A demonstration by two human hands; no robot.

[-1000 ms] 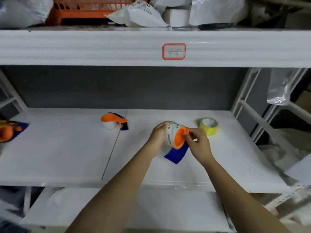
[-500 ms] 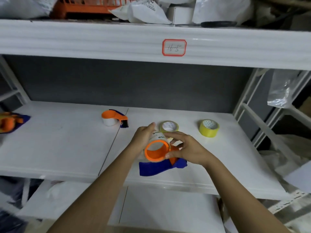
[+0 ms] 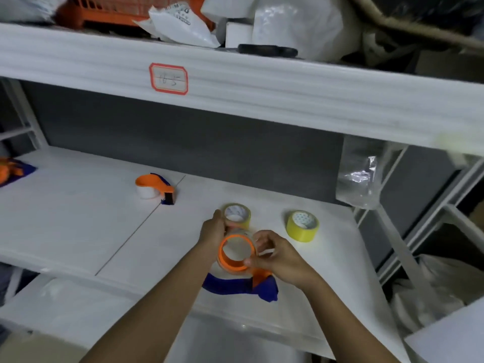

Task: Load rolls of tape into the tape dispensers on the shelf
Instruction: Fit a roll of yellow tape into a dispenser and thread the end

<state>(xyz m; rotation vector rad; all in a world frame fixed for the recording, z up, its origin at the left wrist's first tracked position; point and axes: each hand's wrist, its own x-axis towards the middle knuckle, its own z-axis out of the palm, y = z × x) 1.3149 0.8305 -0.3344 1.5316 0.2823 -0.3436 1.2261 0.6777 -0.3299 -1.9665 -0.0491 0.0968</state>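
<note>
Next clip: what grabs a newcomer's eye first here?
Both hands, left hand and right hand, grip an orange-and-blue tape dispenser at the shelf's front edge. Just behind lie two yellow tape rolls, and another dispenser sits further left.

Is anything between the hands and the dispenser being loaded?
No. The left hand and right hand already hold the orange-and-blue dispenser from either side. The loose yellow rolls lie behind it on the shelf.

White shelf (image 3: 65, 226) with two yellow tape rolls (image 3: 302, 226) (upright), loaded dispenser (image 3: 154, 188).
</note>
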